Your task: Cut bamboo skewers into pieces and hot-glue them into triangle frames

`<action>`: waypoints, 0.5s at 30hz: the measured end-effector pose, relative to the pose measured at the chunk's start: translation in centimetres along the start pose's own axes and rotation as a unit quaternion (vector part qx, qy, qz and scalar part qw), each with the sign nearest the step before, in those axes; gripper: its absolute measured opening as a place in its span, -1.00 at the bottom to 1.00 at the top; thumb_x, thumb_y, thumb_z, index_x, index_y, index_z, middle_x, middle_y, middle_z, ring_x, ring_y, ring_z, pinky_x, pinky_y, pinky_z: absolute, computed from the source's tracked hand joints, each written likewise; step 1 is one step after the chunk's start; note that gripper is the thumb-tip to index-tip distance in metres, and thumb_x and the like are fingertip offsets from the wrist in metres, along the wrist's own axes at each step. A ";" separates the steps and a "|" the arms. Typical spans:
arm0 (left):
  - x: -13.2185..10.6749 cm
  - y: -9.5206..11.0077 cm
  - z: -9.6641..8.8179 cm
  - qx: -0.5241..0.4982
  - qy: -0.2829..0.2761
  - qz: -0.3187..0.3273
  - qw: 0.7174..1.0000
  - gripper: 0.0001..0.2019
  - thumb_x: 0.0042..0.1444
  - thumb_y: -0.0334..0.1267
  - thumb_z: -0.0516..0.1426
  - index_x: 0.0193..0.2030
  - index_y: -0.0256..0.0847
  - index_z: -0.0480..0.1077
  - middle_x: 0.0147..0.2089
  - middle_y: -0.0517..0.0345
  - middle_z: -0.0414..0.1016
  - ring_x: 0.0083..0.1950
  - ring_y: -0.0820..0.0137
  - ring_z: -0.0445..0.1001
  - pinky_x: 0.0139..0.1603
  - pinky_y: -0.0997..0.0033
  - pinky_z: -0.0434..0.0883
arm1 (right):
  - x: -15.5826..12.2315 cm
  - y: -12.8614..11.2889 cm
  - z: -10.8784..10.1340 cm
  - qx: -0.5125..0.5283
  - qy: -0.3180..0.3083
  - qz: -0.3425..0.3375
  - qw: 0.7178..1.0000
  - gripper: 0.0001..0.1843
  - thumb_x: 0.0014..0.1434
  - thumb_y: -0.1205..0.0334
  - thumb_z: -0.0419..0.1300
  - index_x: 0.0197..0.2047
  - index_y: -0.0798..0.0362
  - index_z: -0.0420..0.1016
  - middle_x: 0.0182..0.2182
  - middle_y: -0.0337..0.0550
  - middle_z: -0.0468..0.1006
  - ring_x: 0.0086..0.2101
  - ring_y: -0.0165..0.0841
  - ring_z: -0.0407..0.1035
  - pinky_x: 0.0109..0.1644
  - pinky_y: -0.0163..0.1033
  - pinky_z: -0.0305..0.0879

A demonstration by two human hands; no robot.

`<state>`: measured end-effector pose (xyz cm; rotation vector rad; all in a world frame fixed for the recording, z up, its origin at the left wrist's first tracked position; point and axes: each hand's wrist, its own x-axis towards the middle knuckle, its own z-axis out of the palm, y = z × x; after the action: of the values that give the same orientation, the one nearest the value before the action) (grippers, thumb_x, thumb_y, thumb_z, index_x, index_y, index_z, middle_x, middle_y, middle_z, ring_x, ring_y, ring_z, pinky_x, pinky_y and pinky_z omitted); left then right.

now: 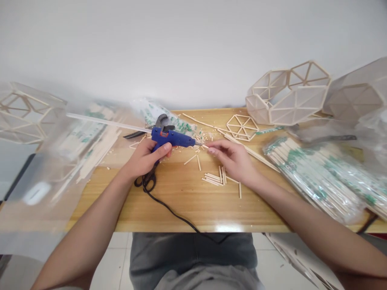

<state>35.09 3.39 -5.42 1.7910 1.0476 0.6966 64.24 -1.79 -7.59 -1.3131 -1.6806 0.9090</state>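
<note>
My left hand (151, 157) is wrapped round the handle of a blue hot glue gun (173, 138), which lies level with its nozzle towards the right. A long clear glue stick (105, 121) juts from its back end. My right hand (231, 157) pinches a short wooden stick (205, 146) at the nozzle's tip; whether the two touch I cannot tell. Below the hands lie several cut wooden sticks (213, 178). A hexagonal stick frame with spokes (242, 127) lies flat beyond my right hand. Scissor handles (145, 181) show under my left wrist.
Assembled stick structures stand at the back right (298, 100) and far left (27, 112). Plastic packs of sticks (314, 181) lie on the right. Clear sheeting (51, 169) covers the left side. The gun's black cord (172, 211) runs over the table's front edge.
</note>
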 end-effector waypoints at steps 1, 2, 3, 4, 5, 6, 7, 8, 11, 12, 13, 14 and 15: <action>0.0 0.1 0.0 0.001 0.001 0.000 1.000 -0.43 0.29 0.28 0.12 -0.43 -0.23 0.48 -0.54 0.19 0.36 -0.50 0.45 0.28 -0.45 0.41 0.18 | 0.0 0.0 0.0 0.004 0.001 0.004 1.000 -0.78 0.36 0.11 0.28 -0.02 -0.03 0.67 -0.10 -0.11 0.74 -0.17 -0.24 0.57 -0.16 -0.18 0.43; 0.1 0.1 0.0 0.004 0.001 -0.001 1.000 -0.43 0.29 0.28 0.12 -0.44 -0.23 0.47 -0.54 0.20 0.34 -0.50 0.45 0.27 -0.45 0.41 0.18 | 0.0 0.1 0.0 0.006 0.004 0.006 1.000 -0.78 0.35 0.10 0.28 -0.03 -0.02 0.68 -0.09 -0.11 0.74 -0.16 -0.24 0.58 -0.14 -0.18 0.43; 0.1 0.1 0.1 0.008 0.000 -0.003 1.000 -0.43 0.29 0.28 0.12 -0.45 -0.23 0.45 -0.55 0.20 0.33 -0.51 0.45 0.27 -0.45 0.41 0.17 | 0.0 0.1 0.0 0.006 0.006 0.007 1.000 -0.78 0.34 0.10 0.29 -0.04 -0.02 0.68 -0.09 -0.10 0.74 -0.16 -0.24 0.58 -0.14 -0.17 0.44; 0.1 0.1 0.1 0.013 -0.001 -0.007 1.000 -0.42 0.28 0.29 0.11 -0.46 -0.23 0.44 -0.55 0.20 0.33 -0.50 0.45 0.26 -0.45 0.41 0.16 | 0.1 0.1 0.1 0.007 0.007 0.006 1.000 -0.78 0.34 0.10 0.29 -0.04 -0.02 0.68 -0.09 -0.10 0.74 -0.17 -0.24 0.59 -0.14 -0.17 0.44; 0.1 0.1 0.1 0.020 -0.004 -0.012 1.000 -0.41 0.28 0.30 0.11 -0.47 -0.23 0.42 -0.55 0.20 0.33 -0.50 0.45 0.26 -0.45 0.41 0.15 | 0.1 0.1 0.1 0.009 0.008 0.005 1.000 -0.78 0.34 0.10 0.29 -0.05 -0.01 0.69 -0.09 -0.10 0.74 -0.18 -0.24 0.59 -0.14 -0.18 0.45; 0.1 0.1 0.1 0.026 -0.005 -0.017 1.000 -0.40 0.27 0.31 0.11 -0.48 -0.23 0.40 -0.55 0.19 0.32 -0.50 0.45 0.25 -0.45 0.40 0.14 | 0.1 0.1 0.1 0.011 0.009 0.004 1.000 -0.79 0.33 0.10 0.30 -0.05 -0.01 0.69 -0.10 -0.10 0.75 -0.18 -0.25 0.59 -0.14 -0.18 0.45; 0.1 0.0 0.2 0.030 -0.006 -0.024 0.999 -0.40 0.27 0.31 0.10 -0.50 -0.23 0.38 -0.56 0.19 0.32 -0.50 0.45 0.24 -0.45 0.40 0.13 | 0.1 0.0 0.1 0.013 0.009 0.002 1.000 -0.79 0.33 0.11 0.30 -0.06 -0.01 0.68 -0.11 -0.10 0.75 -0.19 -0.25 0.60 -0.15 -0.18 0.46; 0.1 0.0 0.2 0.033 -0.006 -0.029 0.999 -0.39 0.27 0.31 0.10 -0.51 -0.22 0.37 -0.56 0.18 0.32 -0.50 0.45 0.24 -0.45 0.39 0.12 | 0.1 0.0 0.1 0.016 0.009 0.001 1.000 -0.79 0.33 0.11 0.30 -0.06 0.00 0.68 -0.12 -0.10 0.75 -0.20 -0.26 0.60 -0.15 -0.18 0.46; 0.0 0.0 0.2 0.032 -0.002 -0.033 0.999 -0.40 0.28 0.28 0.11 -0.53 -0.21 0.33 -0.56 0.17 0.32 -0.50 0.44 0.23 -0.44 0.38 0.11 | 0.1 0.0 0.1 0.021 0.009 0.000 1.000 -0.80 0.33 0.12 0.30 -0.07 -0.01 0.68 -0.13 -0.12 0.76 -0.21 -0.26 0.60 -0.16 -0.19 0.47; 0.1 0.0 0.3 0.033 -0.001 -0.033 0.999 -0.41 0.28 0.28 0.11 -0.54 -0.21 0.33 -0.55 0.16 0.32 -0.50 0.44 0.24 -0.43 0.37 0.11 | 0.1 0.0 0.1 0.021 0.009 0.000 1.000 -0.80 0.33 0.12 0.30 -0.07 -0.01 0.69 -0.14 -0.12 0.76 -0.21 -0.27 0.60 -0.17 -0.19 0.47; 0.1 0.0 0.3 0.035 -0.001 -0.032 0.999 -0.41 0.28 0.28 0.11 -0.54 -0.20 0.32 -0.56 0.16 0.32 -0.50 0.44 0.24 -0.43 0.37 0.12 | 0.1 0.0 0.2 0.022 0.010 0.001 1.000 -0.80 0.32 0.12 0.31 -0.07 -0.01 0.69 -0.14 -0.12 0.76 -0.22 -0.27 0.60 -0.18 -0.19 0.47; 0.1 0.0 0.3 0.038 0.000 -0.033 0.999 -0.41 0.27 0.28 0.11 -0.55 -0.20 0.31 -0.56 0.16 0.32 -0.50 0.44 0.23 -0.43 0.37 0.11 | 0.1 0.0 0.2 0.023 0.010 0.002 1.000 -0.80 0.32 0.11 0.31 -0.07 -0.01 0.69 -0.15 -0.12 0.76 -0.23 -0.27 0.59 -0.19 -0.19 0.47; 0.1 0.0 0.3 0.041 0.001 -0.033 0.999 -0.40 0.27 0.28 0.11 -0.57 -0.20 0.29 -0.57 0.16 0.31 -0.51 0.44 0.22 -0.44 0.37 0.11 | 0.1 0.0 0.2 0.024 0.009 0.003 1.000 -0.80 0.32 0.11 0.31 -0.08 -0.01 0.69 -0.15 -0.12 0.76 -0.24 -0.27 0.59 -0.20 -0.19 0.46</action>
<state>35.40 3.33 -5.51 1.8171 1.1465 0.6221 64.06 -1.71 -7.62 -1.2912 -1.6317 0.9320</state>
